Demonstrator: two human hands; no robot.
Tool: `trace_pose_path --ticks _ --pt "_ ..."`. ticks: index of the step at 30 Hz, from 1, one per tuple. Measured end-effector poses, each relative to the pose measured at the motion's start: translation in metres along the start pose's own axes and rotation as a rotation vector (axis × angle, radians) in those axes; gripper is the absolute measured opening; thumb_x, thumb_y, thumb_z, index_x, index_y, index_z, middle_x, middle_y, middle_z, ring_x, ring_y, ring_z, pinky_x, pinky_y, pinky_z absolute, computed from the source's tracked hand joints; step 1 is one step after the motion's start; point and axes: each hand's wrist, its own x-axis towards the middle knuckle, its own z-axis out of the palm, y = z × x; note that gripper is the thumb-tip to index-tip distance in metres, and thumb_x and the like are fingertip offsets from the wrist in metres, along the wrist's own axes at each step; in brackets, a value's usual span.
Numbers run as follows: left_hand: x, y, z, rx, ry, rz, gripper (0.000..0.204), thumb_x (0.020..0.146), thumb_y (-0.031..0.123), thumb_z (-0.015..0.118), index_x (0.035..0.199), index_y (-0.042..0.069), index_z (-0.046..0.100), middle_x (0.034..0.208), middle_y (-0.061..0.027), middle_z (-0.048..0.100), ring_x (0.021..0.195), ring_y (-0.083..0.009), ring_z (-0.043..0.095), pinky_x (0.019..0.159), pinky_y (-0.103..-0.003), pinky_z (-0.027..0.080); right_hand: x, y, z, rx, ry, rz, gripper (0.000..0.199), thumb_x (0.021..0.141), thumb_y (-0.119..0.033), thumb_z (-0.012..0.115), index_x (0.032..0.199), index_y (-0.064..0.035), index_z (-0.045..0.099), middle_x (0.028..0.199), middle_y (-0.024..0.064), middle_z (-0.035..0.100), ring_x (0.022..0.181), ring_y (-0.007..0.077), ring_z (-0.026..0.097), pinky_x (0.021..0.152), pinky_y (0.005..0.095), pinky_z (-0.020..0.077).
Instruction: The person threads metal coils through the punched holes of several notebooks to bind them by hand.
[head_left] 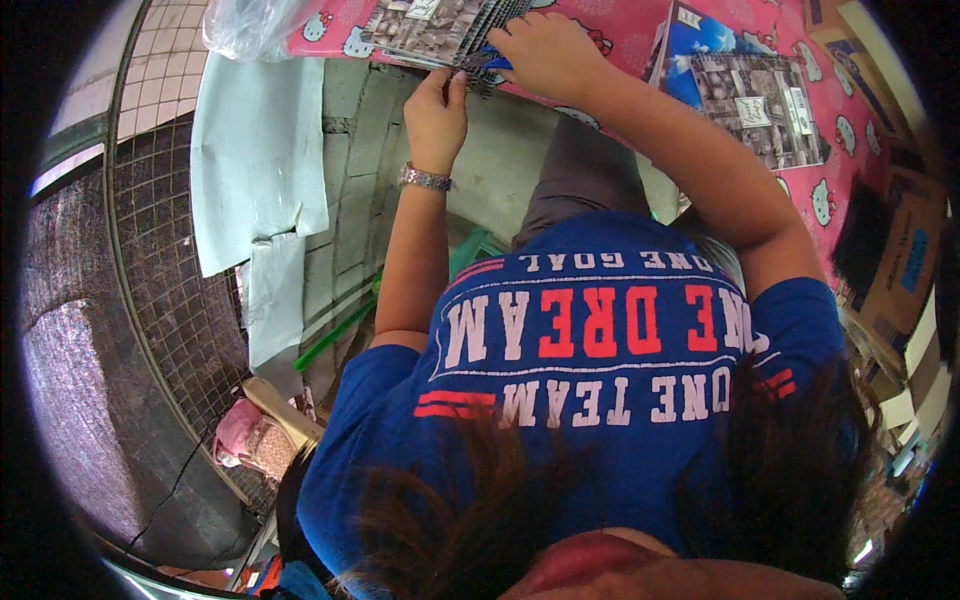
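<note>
A spiral-bound notebook (425,32) with a grey photo-print cover lies at the table's near edge, its dark wire coil running along its right side. My right hand (550,58) is closed around blue-handled pliers (492,62), whose jaws are at the lower end of the coil. Just below, my left hand (437,120) pinches the notebook's near corner by the coil, thumb and fingers together. The exact spot where jaws meet wire is too small to make out. A metal watch is on my left wrist.
A pink patterned cloth (825,165) covers the table. To the right lie more spiral notebooks (765,110), one with a blue cover beneath. Clear plastic (255,30) sits at the far left corner. Cardboard boxes (905,250) stand at the right; a wire mesh (165,230) runs along the left.
</note>
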Motion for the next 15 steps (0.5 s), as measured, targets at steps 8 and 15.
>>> trace_pose_path --ticks 8,15 --pt "0.003 -0.008 -0.003 -0.274 -0.059 -0.127 0.022 0.093 0.021 0.062 0.099 0.001 0.067 0.078 -0.0107 0.066 0.065 -0.0199 0.063 0.061 -0.033 0.048 -0.005 0.011 0.012 0.021 0.064 -0.021 0.028 0.078 -0.02 0.068 0.101 -0.0085 0.061 0.09 0.011 0.067 0.087 0.0296 0.068 0.07 0.0439 0.053" --pt "-0.002 -0.017 0.001 -1.072 -0.113 -0.397 0.018 0.092 0.014 0.065 0.1 -0.002 0.064 0.077 -0.0035 0.063 0.06 -0.0112 0.058 0.057 -0.024 0.045 -0.016 0.009 0.0 -0.144 -0.019 0.02 0.032 0.079 -0.019 0.065 0.109 -0.0114 0.058 0.104 0.0058 0.064 0.107 0.0227 0.061 0.089 0.041 0.0449"
